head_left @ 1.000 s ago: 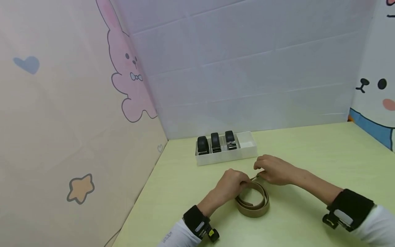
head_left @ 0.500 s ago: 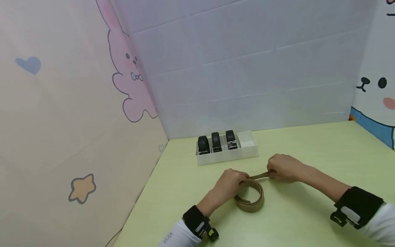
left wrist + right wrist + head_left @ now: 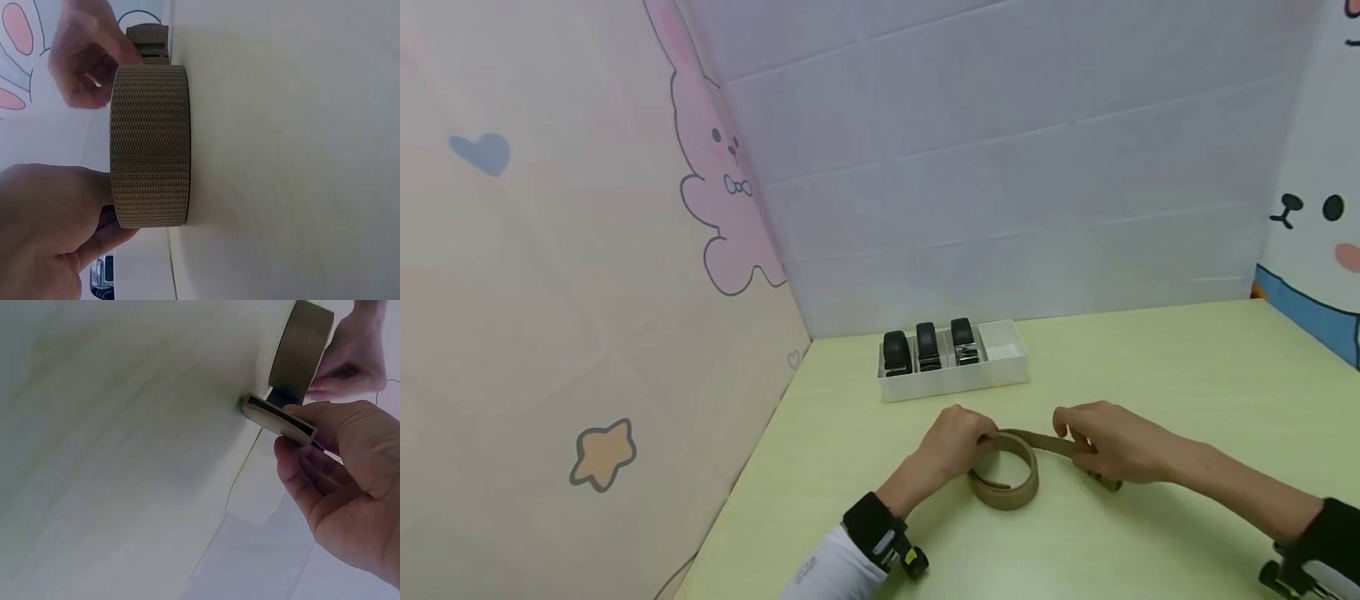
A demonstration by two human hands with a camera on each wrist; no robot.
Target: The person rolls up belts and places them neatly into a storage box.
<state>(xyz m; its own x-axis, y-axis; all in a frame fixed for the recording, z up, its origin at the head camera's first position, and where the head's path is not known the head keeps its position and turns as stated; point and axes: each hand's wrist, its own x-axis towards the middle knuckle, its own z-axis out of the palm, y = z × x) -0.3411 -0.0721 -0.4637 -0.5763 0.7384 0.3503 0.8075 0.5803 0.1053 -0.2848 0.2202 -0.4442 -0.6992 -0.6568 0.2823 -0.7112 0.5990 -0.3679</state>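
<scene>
A khaki woven belt (image 3: 1006,500) stands on its edge on the table, wound into a loose coil. My left hand (image 3: 951,442) pinches the far-left side of the coil; in the left wrist view its fingers reach behind the webbing (image 3: 150,147). A free length of strap runs right from the coil to my right hand (image 3: 1123,442). Its thumb and fingers pinch the belt's end at the flat buckle (image 3: 279,420), low over the table. Part of the strap there is hidden by the fingers.
Behind the hands stands a white divided box (image 3: 955,383) holding three rolled black belts (image 3: 927,343) with shiny buckles; its right compartment shows no belt. A printed curtain (image 3: 587,292) borders the pale yellow-green table (image 3: 1187,375) on the left, and a pale sheet hangs behind.
My right hand draws the belt's end out to the right, then lower and nearer, so the free strap lengthens. The coil looks slightly smaller, and my left hand stays on it.
</scene>
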